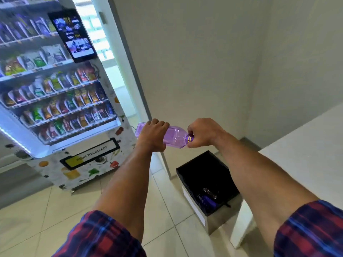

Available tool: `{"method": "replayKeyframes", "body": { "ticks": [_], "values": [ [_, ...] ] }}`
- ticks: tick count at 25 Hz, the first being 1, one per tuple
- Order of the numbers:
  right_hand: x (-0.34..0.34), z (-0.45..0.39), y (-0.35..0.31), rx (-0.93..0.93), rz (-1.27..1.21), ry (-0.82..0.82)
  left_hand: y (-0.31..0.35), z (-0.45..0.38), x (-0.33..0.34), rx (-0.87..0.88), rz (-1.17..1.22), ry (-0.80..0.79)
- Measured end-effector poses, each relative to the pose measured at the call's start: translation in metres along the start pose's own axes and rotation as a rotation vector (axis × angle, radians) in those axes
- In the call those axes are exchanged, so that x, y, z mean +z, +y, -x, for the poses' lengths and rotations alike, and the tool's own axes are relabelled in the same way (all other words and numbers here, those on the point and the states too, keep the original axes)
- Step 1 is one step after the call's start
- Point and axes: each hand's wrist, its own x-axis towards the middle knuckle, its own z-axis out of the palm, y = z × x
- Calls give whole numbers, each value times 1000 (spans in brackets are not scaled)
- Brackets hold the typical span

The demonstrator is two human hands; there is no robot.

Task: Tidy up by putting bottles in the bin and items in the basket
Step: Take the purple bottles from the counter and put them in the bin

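Left hand (155, 133): wrapped round the body of the purple bottle (173, 136), held level in the air.
Right hand (201, 133): pinching the purple cap (189, 138).
Bin (207, 184): black-lined, at 5 o'clock below the bottle.
Progress: one dark bottle (208, 200) already binned; this one not yet; basket unseen.
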Motion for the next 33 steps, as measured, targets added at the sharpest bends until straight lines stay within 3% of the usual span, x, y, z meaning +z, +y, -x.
{"method": "replayKeyframes", "body": {
  "ticks": [6,13,20,23,28,33],
  "values": [
    [105,-37,24,212,-177,-159,3,-78,102,125,58,-215],
    [217,-55,78,598,-297,-433,44,-182,236,429,183,-400],
    [338,-61,114,866,-437,-584,96,-231,388,583,208,-501],
    [408,-50,125,998,-486,-601,131,-229,455,571,270,-593],
    [534,-34,130,1181,-548,-622,187,-210,559,396,530,-834],
    [642,-33,141,1330,-647,-694,227,-215,644,392,508,-998]
  ]
}}
